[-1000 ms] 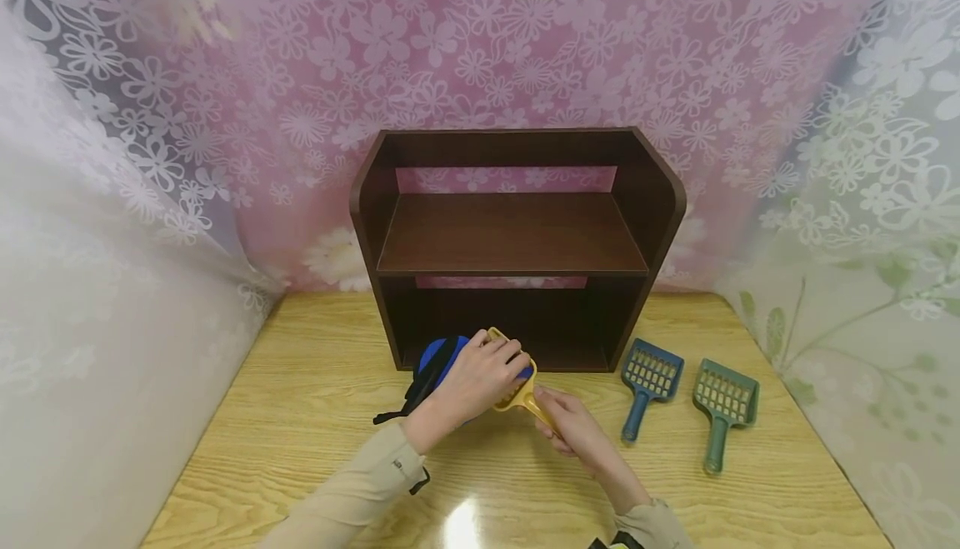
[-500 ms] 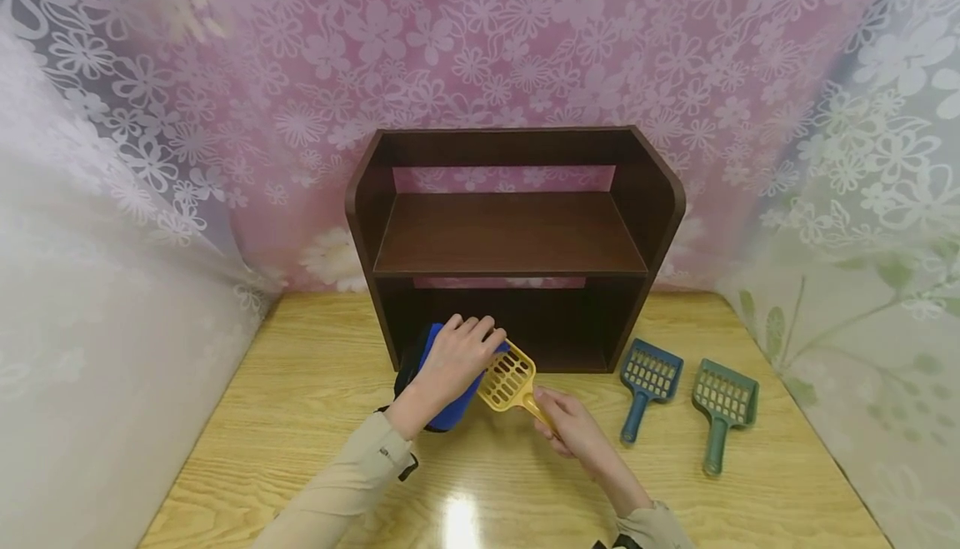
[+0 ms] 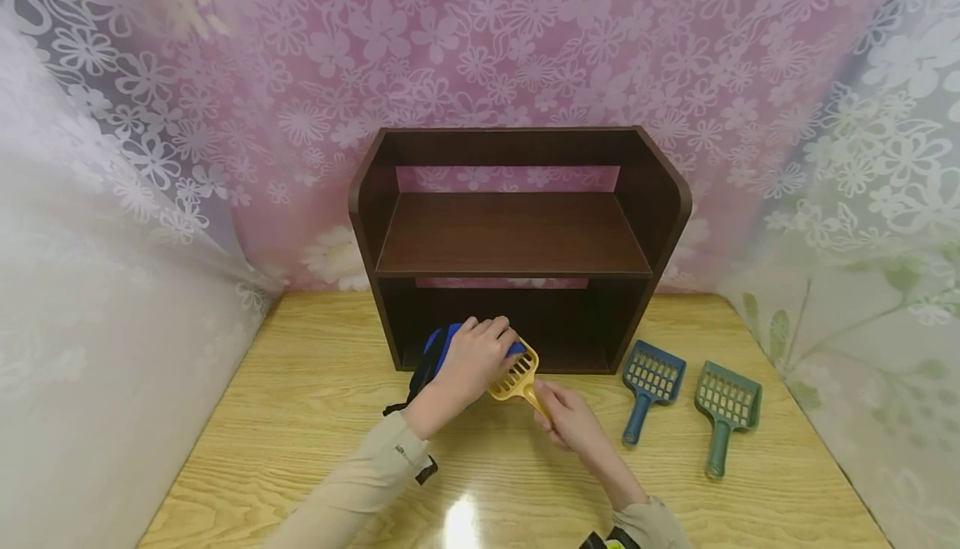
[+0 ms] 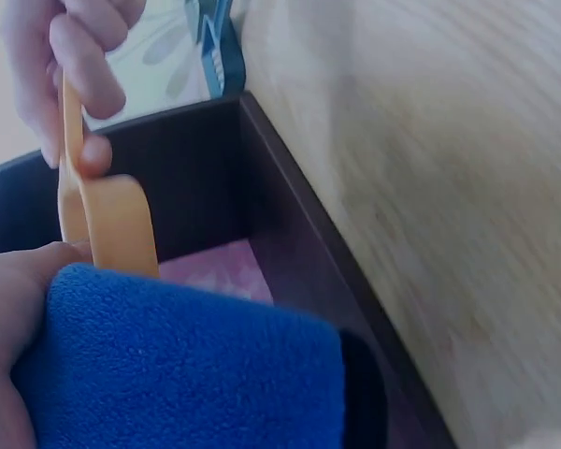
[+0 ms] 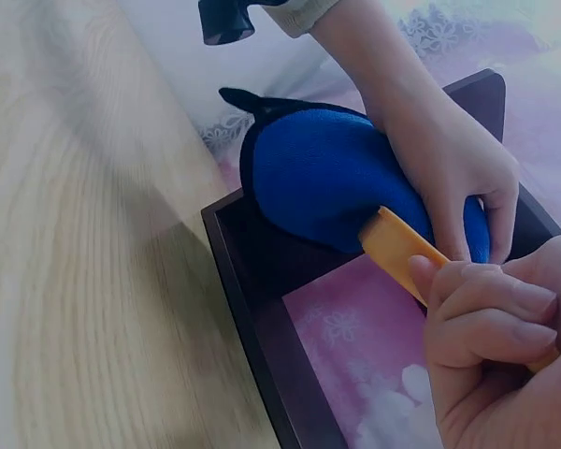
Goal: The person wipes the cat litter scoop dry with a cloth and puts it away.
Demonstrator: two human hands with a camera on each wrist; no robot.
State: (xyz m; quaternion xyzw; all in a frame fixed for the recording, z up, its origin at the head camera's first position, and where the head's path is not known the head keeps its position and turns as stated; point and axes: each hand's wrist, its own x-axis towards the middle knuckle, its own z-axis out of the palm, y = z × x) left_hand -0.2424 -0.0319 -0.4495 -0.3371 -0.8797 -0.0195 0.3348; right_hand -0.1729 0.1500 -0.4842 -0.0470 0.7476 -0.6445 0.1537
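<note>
In the head view, my right hand [image 3: 567, 417] grips the handle of a yellow slotted litter scoop [image 3: 531, 399], in front of the shelf. My left hand [image 3: 467, 359] holds a blue plush cleaning mitt [image 5: 323, 173] with black edging and a black loop, its fingers bent over the cloth. The mitt lies against the scoop's slotted head and covers part of it. From the left wrist, the blue cloth [image 4: 187, 365] fills the lower part of the view, the scoop's orange-yellow wall [image 4: 122, 224] rising just beyond it.
A dark brown two-tier shelf [image 3: 513, 237] stands at the back of the wooden table [image 3: 300, 432]. Right of it lie a blue litter scoop [image 3: 637, 420] and a green litter scoop [image 3: 717, 449], handles toward me. Flowered curtains [image 3: 135, 299] hang around the table.
The left hand and mitt shift left off the scoop's head, exposing its slots, then move back right over part of it. The right hand keeps its grip, nearly in place.
</note>
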